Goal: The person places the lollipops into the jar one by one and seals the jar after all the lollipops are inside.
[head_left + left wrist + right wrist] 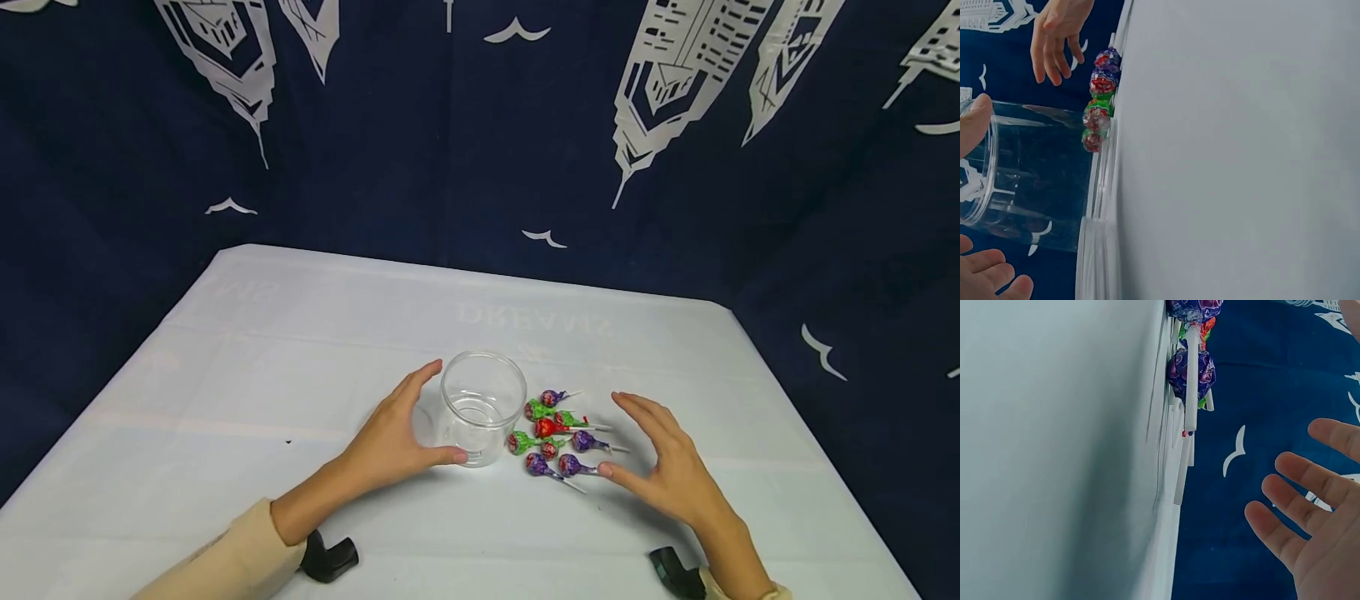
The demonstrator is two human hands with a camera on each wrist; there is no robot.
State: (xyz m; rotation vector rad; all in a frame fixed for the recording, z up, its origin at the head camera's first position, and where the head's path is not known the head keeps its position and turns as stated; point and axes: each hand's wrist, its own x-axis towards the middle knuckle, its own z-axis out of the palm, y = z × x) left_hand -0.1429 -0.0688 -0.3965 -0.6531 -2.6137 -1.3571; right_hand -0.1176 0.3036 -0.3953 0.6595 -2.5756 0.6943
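A clear, round, lidless jar (pixel 482 408) stands upright on the white tabletop. My left hand (pixel 397 437) is spread at the jar's left side, thumb at its lower front and fingers near its far left. In the left wrist view the jar (pixel 1038 175) lies between the thumb and the loose fingertips. Just right of it lies a bunch of wrapped lollipops, among them a red one (pixel 547 427), a green one (pixel 519 442) and a purple one (pixel 583 442). My right hand (pixel 667 467) hovers right of their sticks, fingers apart and holding nothing; its thumb tip overlaps one stick's end.
The white tabletop (pixel 225 350) extends around the jar, with a small dark speck (pixel 288 442) on the left. A navy cloth (pixel 450 142) with white printed buildings and birds hangs behind. Black devices are on the left wrist (pixel 328 558) and right wrist (pixel 677 573).
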